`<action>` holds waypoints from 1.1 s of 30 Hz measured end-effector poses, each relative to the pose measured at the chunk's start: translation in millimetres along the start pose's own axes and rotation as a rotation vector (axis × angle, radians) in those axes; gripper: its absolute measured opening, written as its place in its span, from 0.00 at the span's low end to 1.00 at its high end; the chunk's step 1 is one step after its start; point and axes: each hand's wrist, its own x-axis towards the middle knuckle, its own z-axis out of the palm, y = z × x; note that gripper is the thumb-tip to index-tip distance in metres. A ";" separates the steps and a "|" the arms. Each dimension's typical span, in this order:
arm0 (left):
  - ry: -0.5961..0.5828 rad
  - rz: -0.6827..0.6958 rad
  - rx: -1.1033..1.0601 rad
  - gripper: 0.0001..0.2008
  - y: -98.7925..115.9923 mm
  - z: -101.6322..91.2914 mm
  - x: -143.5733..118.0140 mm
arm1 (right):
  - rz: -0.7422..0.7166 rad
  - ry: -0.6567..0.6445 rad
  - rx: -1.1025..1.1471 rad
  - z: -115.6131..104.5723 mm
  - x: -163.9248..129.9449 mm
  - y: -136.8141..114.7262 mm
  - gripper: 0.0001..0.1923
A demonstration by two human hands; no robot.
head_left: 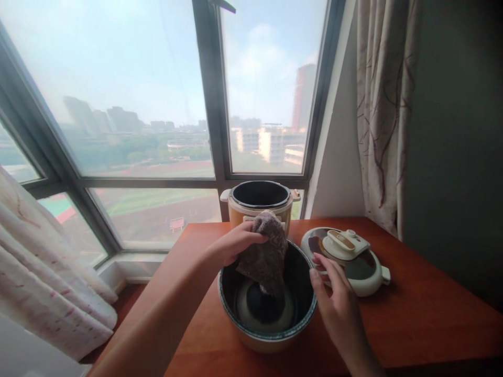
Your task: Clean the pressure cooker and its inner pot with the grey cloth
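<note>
A red-brown surface (412, 319) carries a dark inner pot (267, 303) at its near edge. Behind stands the cooker body (260, 201), its lid (348, 259) lying to the right. The left hand (236, 243) pinches a brown cloth (267, 251) hanging into the pot; the right hand (334, 303) rests loose fingers on the rim.

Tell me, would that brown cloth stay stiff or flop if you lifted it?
Probably flop: the cloth already hangs limp from the left hand into the pot. It looks fuzzy, so likely soft and easy to hold. It seems light, pinched by fingers alone.
</note>
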 end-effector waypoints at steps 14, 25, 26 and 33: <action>-0.311 0.133 -0.394 0.13 14.5 82.2 -18.7 | 0.401 0.146 0.693 21.6 -0.9 -32.1 0.43; -0.297 0.495 0.922 0.14 -21.3 35.5 -78.4 | 0.650 0.285 1.094 -32.1 15.6 -12.4 0.22; -0.300 0.466 1.032 0.16 -30.2 34.8 -82.2 | 0.657 0.314 1.107 -37.8 16.9 -9.5 0.23; -0.215 0.335 1.454 0.13 -78.4 45.7 -82.1 | 0.584 0.349 1.092 -56.9 17.7 5.2 0.26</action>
